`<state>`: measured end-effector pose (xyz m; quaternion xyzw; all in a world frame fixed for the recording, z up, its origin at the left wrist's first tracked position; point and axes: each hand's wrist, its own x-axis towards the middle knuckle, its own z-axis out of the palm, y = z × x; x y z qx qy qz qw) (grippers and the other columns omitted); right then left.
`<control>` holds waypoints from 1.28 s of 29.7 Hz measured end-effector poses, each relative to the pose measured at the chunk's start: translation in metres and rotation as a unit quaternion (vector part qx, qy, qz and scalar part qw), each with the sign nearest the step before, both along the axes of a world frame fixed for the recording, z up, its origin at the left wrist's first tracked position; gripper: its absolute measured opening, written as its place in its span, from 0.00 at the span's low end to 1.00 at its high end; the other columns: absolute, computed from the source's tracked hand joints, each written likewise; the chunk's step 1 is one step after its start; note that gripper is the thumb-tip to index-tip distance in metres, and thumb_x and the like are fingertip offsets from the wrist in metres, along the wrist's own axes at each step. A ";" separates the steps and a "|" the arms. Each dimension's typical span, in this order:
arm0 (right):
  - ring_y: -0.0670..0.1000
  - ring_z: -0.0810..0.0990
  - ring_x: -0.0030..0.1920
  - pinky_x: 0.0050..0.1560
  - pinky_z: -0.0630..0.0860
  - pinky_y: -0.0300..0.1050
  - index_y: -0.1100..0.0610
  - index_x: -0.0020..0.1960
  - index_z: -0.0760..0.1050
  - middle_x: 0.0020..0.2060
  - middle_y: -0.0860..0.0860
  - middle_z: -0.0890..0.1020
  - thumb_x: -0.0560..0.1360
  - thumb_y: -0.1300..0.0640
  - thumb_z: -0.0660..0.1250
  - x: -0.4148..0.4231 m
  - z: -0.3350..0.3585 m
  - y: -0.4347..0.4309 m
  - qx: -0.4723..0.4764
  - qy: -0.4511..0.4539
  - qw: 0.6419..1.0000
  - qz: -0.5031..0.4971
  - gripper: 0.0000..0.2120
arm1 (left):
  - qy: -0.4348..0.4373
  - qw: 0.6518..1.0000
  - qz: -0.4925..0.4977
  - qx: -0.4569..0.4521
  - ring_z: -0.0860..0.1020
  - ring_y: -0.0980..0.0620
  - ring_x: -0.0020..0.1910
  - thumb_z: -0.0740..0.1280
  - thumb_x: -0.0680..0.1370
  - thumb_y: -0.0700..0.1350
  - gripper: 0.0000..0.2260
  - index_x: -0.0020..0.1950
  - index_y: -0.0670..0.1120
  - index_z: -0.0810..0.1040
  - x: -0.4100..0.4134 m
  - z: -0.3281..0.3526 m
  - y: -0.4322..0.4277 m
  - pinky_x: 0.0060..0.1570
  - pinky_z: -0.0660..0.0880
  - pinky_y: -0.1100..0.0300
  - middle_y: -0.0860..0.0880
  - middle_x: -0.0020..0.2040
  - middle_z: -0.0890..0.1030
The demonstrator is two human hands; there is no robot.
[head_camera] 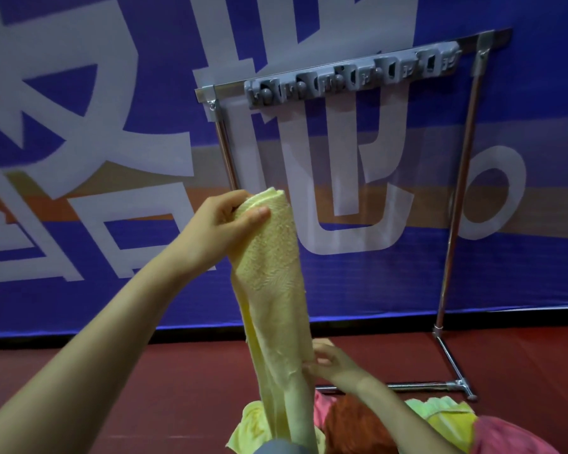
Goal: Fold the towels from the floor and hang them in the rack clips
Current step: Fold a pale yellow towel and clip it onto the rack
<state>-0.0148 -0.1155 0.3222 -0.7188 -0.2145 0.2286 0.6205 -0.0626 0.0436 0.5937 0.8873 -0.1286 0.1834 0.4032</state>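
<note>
We held the soft, limp yellow towel (269,257) upright before the far rack clips (351,77), left hand (223,221) closed over its folded top, right hand (332,362) pinching its lower edge, where such floppy, light cloth seemed best gripped.

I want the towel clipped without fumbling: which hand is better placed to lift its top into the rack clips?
Probably the left hand: it grips the yellow towel at its folded top, nearest the grey clips. The right hand pinches the towel low, near the floor pile.
</note>
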 end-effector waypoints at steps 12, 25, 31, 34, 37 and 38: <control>0.37 0.75 0.30 0.34 0.70 0.30 0.58 0.39 0.74 0.30 0.45 0.79 0.73 0.65 0.65 0.018 0.025 -0.076 0.013 0.017 0.998 -0.054 0.05 | 0.030 0.981 0.182 -0.064 0.71 0.49 0.36 0.64 0.76 0.47 0.11 0.44 0.38 0.76 0.003 -0.060 0.070 0.36 0.69 0.58 0.46 0.36 0.74; 0.39 0.76 0.33 0.36 0.71 0.31 0.55 0.41 0.78 0.33 0.46 0.79 0.73 0.60 0.67 0.010 0.116 -0.101 -0.010 -0.042 0.999 0.024 0.02 | 0.314 0.947 0.050 -0.044 0.73 0.53 0.48 0.62 0.78 0.44 0.16 0.65 0.42 0.68 0.013 -0.159 -0.023 0.37 0.70 0.75 0.47 0.51 0.75; 0.41 0.79 0.36 0.38 0.74 0.32 0.58 0.47 0.79 0.34 0.46 0.83 0.75 0.61 0.63 0.005 0.147 -0.095 0.003 -0.021 0.998 0.062 0.06 | 0.243 0.942 -0.142 -0.184 0.74 0.57 0.45 0.55 0.79 0.47 0.10 0.46 0.45 0.75 0.015 -0.121 -0.099 0.48 0.70 0.66 0.51 0.42 0.76; 0.44 0.80 0.39 0.41 0.76 0.34 0.64 0.52 0.77 0.37 0.49 0.83 0.75 0.61 0.63 0.008 0.157 -0.101 0.024 -0.013 0.998 0.049 0.10 | 0.241 0.947 -0.129 -0.168 0.75 0.55 0.41 0.57 0.78 0.50 0.13 0.46 0.42 0.75 0.020 -0.109 -0.105 0.44 0.71 0.65 0.49 0.41 0.77; 0.44 0.81 0.40 0.41 0.76 0.34 0.59 0.50 0.78 0.38 0.49 0.84 0.74 0.58 0.64 0.008 0.162 -0.106 0.021 -0.002 0.998 0.053 0.08 | 0.245 0.959 -0.122 -0.074 0.75 0.57 0.34 0.60 0.76 0.53 0.16 0.42 0.42 0.77 0.024 -0.096 -0.101 0.37 0.71 0.64 0.50 0.36 0.77; 0.43 0.81 0.38 0.39 0.76 0.33 0.57 0.49 0.78 0.36 0.48 0.84 0.74 0.59 0.64 0.008 0.162 -0.107 0.024 0.006 0.998 0.050 0.06 | 0.247 0.959 -0.128 -0.057 0.73 0.58 0.30 0.61 0.76 0.53 0.17 0.41 0.39 0.77 0.024 -0.091 -0.098 0.34 0.70 0.65 0.50 0.33 0.76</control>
